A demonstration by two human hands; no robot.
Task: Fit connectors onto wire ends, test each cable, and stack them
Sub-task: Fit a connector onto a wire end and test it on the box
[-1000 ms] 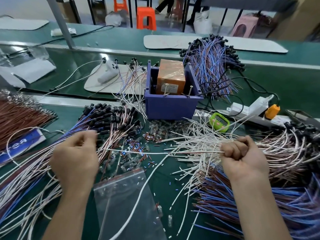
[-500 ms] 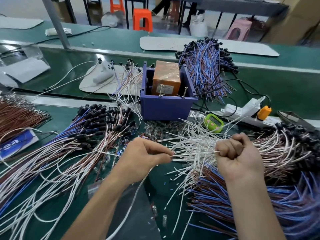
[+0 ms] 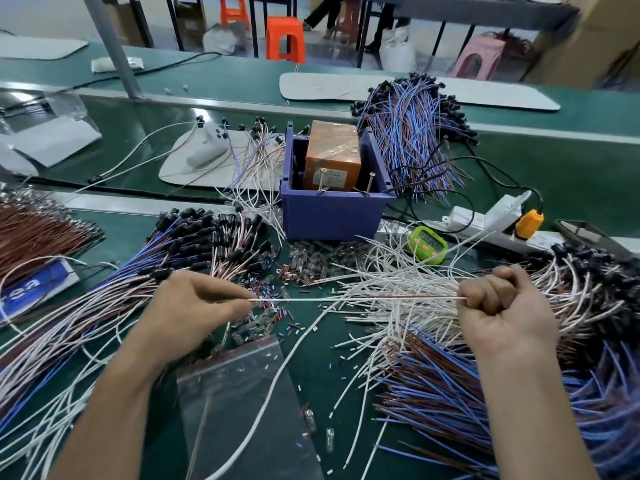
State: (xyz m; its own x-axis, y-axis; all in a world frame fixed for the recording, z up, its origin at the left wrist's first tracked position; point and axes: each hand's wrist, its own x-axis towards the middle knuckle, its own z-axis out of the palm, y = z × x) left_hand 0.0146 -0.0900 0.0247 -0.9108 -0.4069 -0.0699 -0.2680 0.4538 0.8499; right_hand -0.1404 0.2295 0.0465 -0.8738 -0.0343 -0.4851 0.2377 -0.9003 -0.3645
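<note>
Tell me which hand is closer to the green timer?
Right. The right hand grips the white wire close to the green timer, right and nearer the person; the left hand pinches its other end far to the timer's left.

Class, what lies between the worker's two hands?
In the head view, a thin white wire runs straight from the left hand to the right hand, above loose connector bits on the green mat.

Factory line: wire piles, conveyor
</note>
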